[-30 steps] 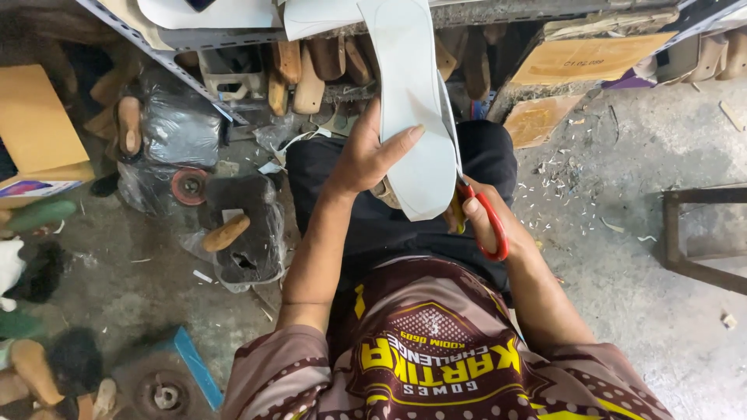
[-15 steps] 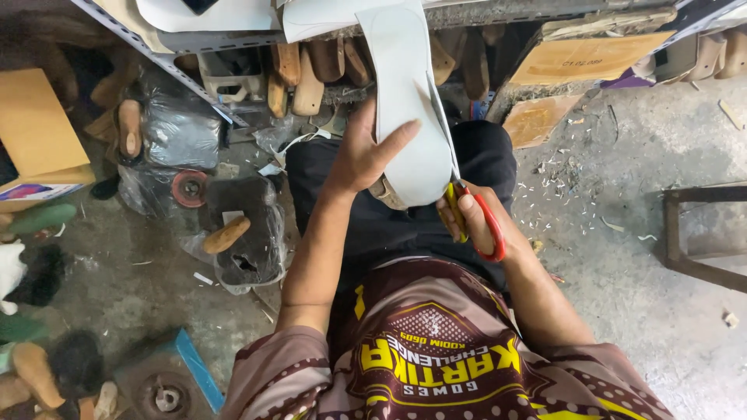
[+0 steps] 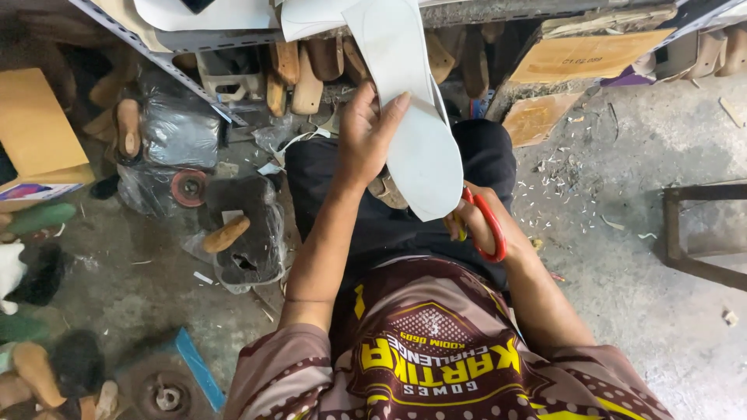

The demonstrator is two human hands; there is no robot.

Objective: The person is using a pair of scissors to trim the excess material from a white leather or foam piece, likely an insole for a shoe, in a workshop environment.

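Item: white sole-shaped sheet (image 3: 416, 132), held over the lap, its upper end running up to the shelf (image 3: 233, 37) of wooden shoe lasts (image 3: 307, 78).
Left hand (image 3: 366, 136): grip closed on the sheet, thumb over its face.
Right hand (image 3: 478, 222): grip closed through red-handled scissors (image 3: 486, 225) at the sheet's lower right edge; blades mostly hidden.
Handling note: cutting would likely go cleanest with the sheet kept taut and turned into the blades.

scissor blades (image 3: 459, 222) hidden behind white sheet (image 3: 420, 148)
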